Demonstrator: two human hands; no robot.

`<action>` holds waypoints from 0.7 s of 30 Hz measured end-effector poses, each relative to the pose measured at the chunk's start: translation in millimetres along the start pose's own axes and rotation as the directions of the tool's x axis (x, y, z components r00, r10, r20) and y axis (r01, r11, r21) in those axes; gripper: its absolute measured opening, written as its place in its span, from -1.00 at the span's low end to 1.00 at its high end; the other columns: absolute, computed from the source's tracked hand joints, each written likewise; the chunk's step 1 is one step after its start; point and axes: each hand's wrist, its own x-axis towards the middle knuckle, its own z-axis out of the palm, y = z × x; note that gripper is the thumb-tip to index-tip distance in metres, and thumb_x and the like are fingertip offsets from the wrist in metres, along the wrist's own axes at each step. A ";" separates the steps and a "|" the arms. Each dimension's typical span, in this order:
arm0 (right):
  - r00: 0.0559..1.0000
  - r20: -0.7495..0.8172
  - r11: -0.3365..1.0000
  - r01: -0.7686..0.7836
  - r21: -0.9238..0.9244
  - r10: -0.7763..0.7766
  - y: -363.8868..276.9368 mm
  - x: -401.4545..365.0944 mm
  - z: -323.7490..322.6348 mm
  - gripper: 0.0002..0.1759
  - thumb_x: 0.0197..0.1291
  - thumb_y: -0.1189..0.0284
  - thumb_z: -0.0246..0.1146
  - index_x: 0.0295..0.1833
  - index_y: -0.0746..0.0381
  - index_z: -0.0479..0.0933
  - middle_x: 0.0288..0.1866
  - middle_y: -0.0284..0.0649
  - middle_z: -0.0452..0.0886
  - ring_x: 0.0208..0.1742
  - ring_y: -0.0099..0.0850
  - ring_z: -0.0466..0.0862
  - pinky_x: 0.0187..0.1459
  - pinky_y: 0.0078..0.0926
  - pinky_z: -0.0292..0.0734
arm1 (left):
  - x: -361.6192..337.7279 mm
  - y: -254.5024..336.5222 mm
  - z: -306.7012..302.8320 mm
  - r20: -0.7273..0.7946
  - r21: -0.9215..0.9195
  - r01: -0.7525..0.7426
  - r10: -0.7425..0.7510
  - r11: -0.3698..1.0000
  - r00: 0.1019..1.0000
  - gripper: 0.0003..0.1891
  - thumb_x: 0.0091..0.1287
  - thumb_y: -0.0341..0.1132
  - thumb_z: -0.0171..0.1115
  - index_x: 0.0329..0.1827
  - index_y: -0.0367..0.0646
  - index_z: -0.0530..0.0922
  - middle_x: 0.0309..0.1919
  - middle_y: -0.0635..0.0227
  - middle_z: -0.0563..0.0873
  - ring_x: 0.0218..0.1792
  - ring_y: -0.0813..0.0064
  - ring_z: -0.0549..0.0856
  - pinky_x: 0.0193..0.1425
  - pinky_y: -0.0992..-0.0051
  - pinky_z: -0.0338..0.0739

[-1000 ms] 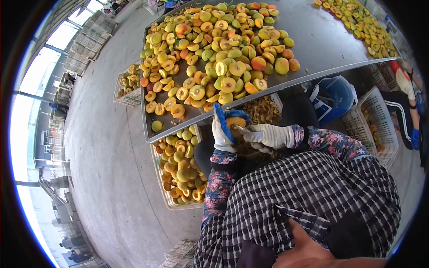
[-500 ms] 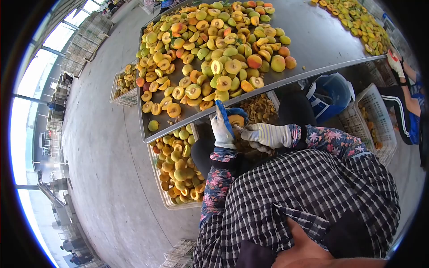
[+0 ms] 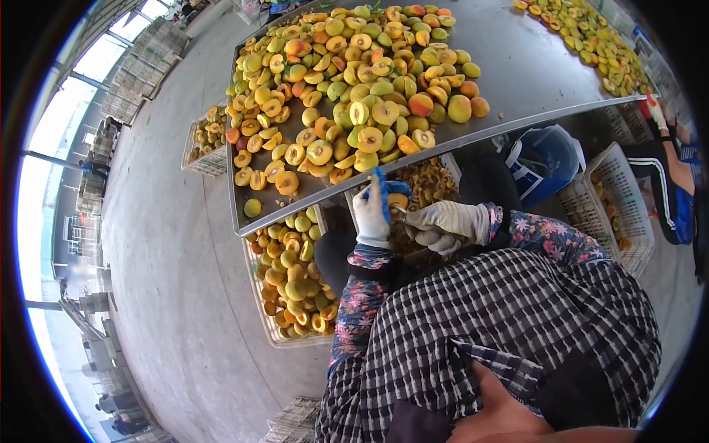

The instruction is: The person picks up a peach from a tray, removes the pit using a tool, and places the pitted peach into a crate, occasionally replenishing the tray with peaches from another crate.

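Just below the near edge of the steel table [image 3: 517, 70], the gloved left hand [image 3: 371, 214] grips a peach half [image 3: 396, 200], fingers closed around it. The right hand [image 3: 445, 221], also gloved, is curled on a small metal tool [image 3: 399, 212] that is mostly hidden; its tip meets the fruit. On the table lies a big heap of peaches [image 3: 347, 81], whole and cut. A white crate of peach halves [image 3: 292, 277] stands on the floor beside the left forearm, and a blue bucket [image 3: 554, 151] stands under the table's right part.
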 end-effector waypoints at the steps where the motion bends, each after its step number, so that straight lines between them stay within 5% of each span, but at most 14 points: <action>1: 1.000 -0.025 1.000 -0.009 -0.011 0.008 1.3 -2.4 -0.7 -0.61 0.47 -0.02 0.10 -0.14 0.10 0.44 -0.65 -0.53 0.23 -0.75 -0.69 0.19 -0.72 -0.70 0.07 | 1.1 -8.1 -5.3 -0.033 0.309 -0.088 0.103 0.947 0.994 -0.46 0.57 -0.05 0.04 -0.32 -0.43 0.67 -0.44 0.19 0.77 -0.43 0.47 0.72 -0.23 0.50 0.60; 4: 0.990 -0.143 0.990 -0.005 -0.142 -0.015 0.0 -14.8 0.0 -0.59 0.44 -0.04 0.12 -0.16 0.10 0.44 -0.65 -0.52 0.26 -0.76 -0.68 0.22 -0.73 -0.68 0.10 | 4.8 -11.1 -17.8 -0.180 0.262 -0.045 0.094 0.964 0.979 -0.44 0.56 0.00 0.05 -0.31 -0.42 0.68 -0.43 0.18 0.77 -0.44 0.50 0.70 -0.24 0.53 0.58; 6: 0.960 -0.257 0.936 0.015 -0.351 -0.112 -2.8 -24.8 2.6 -0.58 0.43 -0.06 0.14 -0.17 0.10 0.43 -0.66 -0.51 0.27 -0.76 -0.69 0.25 -0.74 -0.67 0.11 | 9.2 -7.4 -43.0 -0.126 -0.081 0.030 -0.040 0.996 0.991 -0.43 0.55 0.08 0.02 -0.28 -0.32 0.68 -0.42 0.17 0.76 -0.38 0.34 0.72 -0.14 0.41 0.64; 7: 0.956 -0.251 0.837 -0.010 -0.547 -0.153 -4.3 -25.2 -16.4 -0.62 0.45 0.07 0.14 -0.06 0.21 0.47 -0.58 -0.29 0.49 -0.66 -0.42 0.50 -0.61 -0.45 0.38 | 2.0 2.1 -42.6 -0.115 -0.278 0.100 -0.136 0.956 0.984 -0.44 0.54 0.10 0.01 -0.23 -0.30 0.66 -0.39 0.17 0.75 -0.34 0.27 0.72 -0.11 0.34 0.66; 8: 0.922 -0.250 0.627 -0.009 -0.779 -0.297 4.6 -20.4 -36.1 -0.60 0.44 0.08 0.15 -0.03 0.24 0.45 -0.52 -0.20 0.54 -0.57 -0.30 0.56 -0.52 -0.37 0.44 | -5.0 13.0 -43.1 -0.089 -0.462 0.157 -0.222 0.873 0.971 -0.45 0.53 0.12 0.00 -0.18 -0.28 0.65 -0.36 0.17 0.73 -0.30 0.20 0.73 -0.08 0.27 0.68; 9: 0.879 -0.197 0.355 -0.035 -0.934 -0.433 11.2 -13.8 -50.7 -0.59 0.42 0.09 0.16 0.00 0.26 0.44 -0.47 -0.12 0.58 -0.49 -0.18 0.62 -0.43 -0.29 0.49 | -4.1 6.0 -56.8 -0.174 -0.435 0.058 -0.148 0.898 0.974 -0.46 0.53 0.12 0.01 -0.15 -0.27 0.64 -0.35 0.18 0.73 -0.28 0.17 0.72 -0.07 0.23 0.68; 10: 0.831 -0.101 0.054 -0.086 -0.995 -0.547 18.0 -6.1 -64.8 -0.57 0.41 0.10 0.17 0.03 0.29 0.43 -0.42 -0.03 0.63 -0.41 -0.07 0.67 -0.34 -0.22 0.55 | -0.3 -9.8 -76.6 -0.255 -0.400 -0.037 -0.073 0.916 0.964 -0.47 0.52 0.12 0.02 -0.13 -0.25 0.64 -0.33 0.18 0.72 -0.27 0.15 0.72 -0.06 0.20 0.69; 11: 0.845 -0.221 -0.004 -0.254 -0.967 -0.486 13.4 -11.3 -54.9 -0.49 0.37 0.16 0.19 0.19 0.34 0.35 -0.27 0.16 0.65 -0.16 0.15 0.66 -0.12 -0.08 0.54 | -11.0 0.6 -80.6 -0.264 -0.347 -0.108 0.014 0.932 0.964 -0.50 0.51 0.10 0.05 -0.11 -0.25 0.63 -0.31 0.19 0.72 -0.27 0.15 0.72 -0.05 0.17 0.69; 14: 0.838 -0.213 -0.074 -0.287 -0.955 -0.503 23.7 -11.8 -63.8 -0.45 0.37 0.19 0.19 0.30 0.31 0.28 -0.28 0.18 0.65 -0.18 0.16 0.66 -0.15 -0.05 0.54 | -35.4 31.0 -126.4 -0.330 -0.271 -0.145 0.049 0.952 0.943 -0.58 0.51 0.00 0.12 -0.03 -0.23 0.64 -0.26 0.21 0.74 -0.24 0.28 0.73 -0.07 0.24 0.69; 15: 0.847 -0.214 -0.080 -0.287 -0.955 -0.487 21.1 -16.2 -55.6 -0.42 0.37 0.23 0.18 0.36 0.29 0.24 -0.32 0.15 0.64 -0.21 0.15 0.65 -0.17 -0.06 0.54 | -39.6 34.9 -148.0 -0.516 0.055 -0.181 0.183 0.982 0.837 -0.56 0.52 0.00 0.10 0.00 -0.25 0.66 -0.24 0.18 0.76 -0.23 0.29 0.74 -0.11 0.33 0.66; 16: 0.845 -0.237 -0.092 -0.318 -0.944 -0.480 19.8 -17.9 -51.5 -0.44 0.37 0.22 0.17 0.35 0.30 0.27 -0.28 0.13 0.66 -0.18 0.12 0.67 -0.15 -0.07 0.56 | -43.2 37.0 -171.0 -0.623 0.375 -0.140 0.361 0.916 0.694 -0.54 0.53 0.00 0.07 0.04 -0.27 0.68 -0.22 0.16 0.78 -0.21 0.30 0.76 -0.15 0.43 0.63; 18: 0.839 -0.287 -0.119 -0.379 -0.918 -0.462 17.2 -20.4 -46.4 -0.46 0.38 0.20 0.15 0.31 0.32 0.32 -0.20 0.10 0.68 -0.12 0.05 0.69 -0.09 -0.08 0.59 | -54.8 44.5 -217.2 -0.479 0.801 0.189 0.421 0.568 0.770 -0.53 0.47 0.00 0.17 0.07 -0.29 0.67 -0.19 0.12 0.79 -0.22 0.29 0.76 -0.14 0.38 0.59; 21: 0.830 -0.324 -0.182 -0.443 -0.878 -0.453 13.4 -20.1 -39.7 -0.50 0.37 0.23 0.14 0.29 0.29 0.35 -0.21 0.06 0.69 -0.14 0.02 0.71 -0.10 -0.08 0.61 | -49.4 68.2 -175.1 -0.434 0.848 0.179 0.462 0.498 0.773 -0.57 0.41 -0.07 0.26 0.13 -0.27 0.65 -0.10 0.10 0.78 -0.08 0.20 0.74 0.08 0.32 0.56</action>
